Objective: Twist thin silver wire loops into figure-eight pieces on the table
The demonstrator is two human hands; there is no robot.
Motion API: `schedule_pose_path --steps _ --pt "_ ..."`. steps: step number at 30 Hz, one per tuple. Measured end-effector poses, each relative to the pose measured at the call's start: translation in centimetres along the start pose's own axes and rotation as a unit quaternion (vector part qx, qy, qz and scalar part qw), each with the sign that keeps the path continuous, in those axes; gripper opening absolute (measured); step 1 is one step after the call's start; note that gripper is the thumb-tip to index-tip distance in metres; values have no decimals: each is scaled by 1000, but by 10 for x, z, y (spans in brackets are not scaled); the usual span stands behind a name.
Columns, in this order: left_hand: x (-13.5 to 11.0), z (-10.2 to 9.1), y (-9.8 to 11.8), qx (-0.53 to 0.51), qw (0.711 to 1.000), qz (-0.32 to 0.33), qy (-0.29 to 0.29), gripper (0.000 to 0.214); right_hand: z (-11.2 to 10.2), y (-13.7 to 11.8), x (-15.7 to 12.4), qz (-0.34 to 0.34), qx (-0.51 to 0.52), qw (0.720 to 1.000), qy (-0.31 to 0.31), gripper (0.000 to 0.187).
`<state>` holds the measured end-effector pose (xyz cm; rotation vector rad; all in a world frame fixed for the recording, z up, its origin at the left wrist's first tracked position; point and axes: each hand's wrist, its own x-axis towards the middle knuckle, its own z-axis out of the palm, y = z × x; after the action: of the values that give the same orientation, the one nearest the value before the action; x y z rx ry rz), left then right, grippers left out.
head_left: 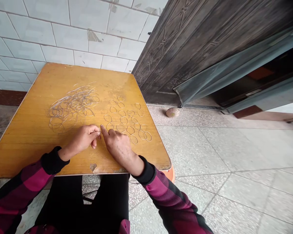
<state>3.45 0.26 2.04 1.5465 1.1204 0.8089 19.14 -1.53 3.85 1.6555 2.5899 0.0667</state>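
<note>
A small yellow wooden table [34, 139] stands in front of me. On its left half lies a tangled heap of thin wire rings [72, 105]. To the right, several bent wire loops [127, 122] are laid out in rows. My left hand [84, 138] rests on the table near the front, fingers curled in a pinch towards my right hand; what it pinches is too thin to make out. My right hand [117, 144] lies beside it, its fingers closed and one fingertip pressed to the tabletop next to the nearest loops.
A white tiled wall [63, 29] backs the table. A dark carved wooden door [210, 48] leans open at the right. A small round object [172, 112] lies on the speckled floor by the door. An orange rim [170, 174] shows under the table's right corner.
</note>
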Motion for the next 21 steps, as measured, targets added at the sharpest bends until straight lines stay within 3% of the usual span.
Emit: schedule_pose_path --steps 8,11,13,15,18,20,21 --pt "1 0 -4 12 999 -20 -35 21 -13 -8 -3 18 -19 998 -49 42" --pt "1 -3 -2 5 1000 -17 -23 20 -7 0 -3 2 47 999 -19 41" --pt "2 -4 -1 -12 1000 -18 -13 20 3 8 -2 -6 162 986 40 39" --pt "3 -5 -1 -35 999 -20 -3 20 15 17 0 -3 341 935 98 35" --pt "4 -4 -2 -51 998 -18 13 20 32 23 4 0 627 774 89 36" --pt "5 -4 -2 -48 999 -16 21 20 38 23 8 13 740 670 63 34" --pt "5 -3 -2 -45 999 -15 24 19 40 23 9 21 771 633 58 32"
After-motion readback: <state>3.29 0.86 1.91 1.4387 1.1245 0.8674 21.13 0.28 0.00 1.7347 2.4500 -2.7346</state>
